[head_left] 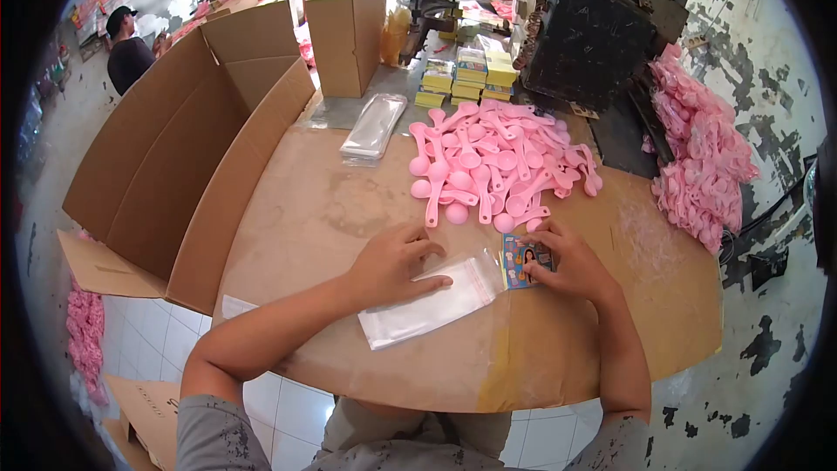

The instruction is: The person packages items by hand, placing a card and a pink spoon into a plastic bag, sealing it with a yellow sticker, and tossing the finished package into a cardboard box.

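Note:
My left hand (397,269) rests at the upper left edge of a stack of clear plastic bags (423,310). Its thumb lies over the bags, and a gap separates it from the bent fingers. To the right of the bags, my right hand (567,262) has its thumb and fingertips on a small colourful printed card (516,263). The card's left end touches or nearly touches the mouth of the bags. Beyond both hands lies a heap of pink plastic measuring spoons (493,161), some close to my right fingertips.
A large open cardboard box (187,148) stands at the left. Another plastic bag pack (375,126) lies near stacked cards (469,70). At the back are a tall carton (344,39) and black machine (588,39). Pink bundles (702,148) hang right. A person (131,52) is far left.

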`<state>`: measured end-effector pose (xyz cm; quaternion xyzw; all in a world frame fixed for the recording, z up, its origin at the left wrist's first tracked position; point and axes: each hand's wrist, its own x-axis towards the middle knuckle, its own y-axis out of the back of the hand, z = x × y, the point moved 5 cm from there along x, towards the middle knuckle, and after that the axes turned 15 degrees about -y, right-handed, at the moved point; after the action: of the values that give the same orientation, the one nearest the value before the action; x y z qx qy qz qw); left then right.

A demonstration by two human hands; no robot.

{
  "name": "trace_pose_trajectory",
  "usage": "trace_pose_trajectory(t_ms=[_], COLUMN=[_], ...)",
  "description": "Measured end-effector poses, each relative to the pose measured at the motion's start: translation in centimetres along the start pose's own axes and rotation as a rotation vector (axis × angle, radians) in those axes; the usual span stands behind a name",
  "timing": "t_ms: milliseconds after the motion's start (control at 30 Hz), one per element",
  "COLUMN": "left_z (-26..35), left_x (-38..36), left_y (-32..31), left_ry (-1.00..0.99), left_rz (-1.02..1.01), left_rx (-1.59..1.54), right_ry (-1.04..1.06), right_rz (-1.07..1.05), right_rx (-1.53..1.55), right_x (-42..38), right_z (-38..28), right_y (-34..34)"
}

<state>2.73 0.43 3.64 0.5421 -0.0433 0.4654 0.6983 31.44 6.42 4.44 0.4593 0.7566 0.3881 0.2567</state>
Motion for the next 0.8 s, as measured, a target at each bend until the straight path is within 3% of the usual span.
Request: trace_pose_trajectory(t_ms=[100, 167, 267, 400, 567, 700, 800], left_z=[-0.9, -1.8, -2.6, -2.7, -2.9, -4.4, -5.0], left_x=[-0.4, -0.5, -0.9, -0.8, 0.3, -0.1, -1.0], left_y=[-1.0, -1.3, -1.1, -1.3, -1.6, -2.7, -2.5], left_ry=[-0.007, -0.037, 0.272, 0.283, 0.318, 0.389, 0.421], left_rz=[0.009, 0.01, -0.003, 0.055, -0.028, 0.1, 0.156], left_rx=[-0.054, -0.111, -0.378, -0.409, -0.343, -0.64, -0.866], right_ry=[0.137, 0.072, -0.042, -0.04, -0.022, -0.075, -0.131], right_rz=[0.091, 0.099, 0.118, 0.138, 0.135, 0.122, 0.136], right_rx=[0.04, 0.033, 0.029, -0.091, 0.097, 0.248, 0.672], right_x=[-0.5, -0.7, -0.6, -0.6, -0.5, -0.4, 0.0], right_z=[0.2, 0.2, 0.7, 1.0, 0.6, 0.8, -2.0], right_y=[-0.1, -0.2, -0.2, 0.1, 0.1, 0.1, -0.3])
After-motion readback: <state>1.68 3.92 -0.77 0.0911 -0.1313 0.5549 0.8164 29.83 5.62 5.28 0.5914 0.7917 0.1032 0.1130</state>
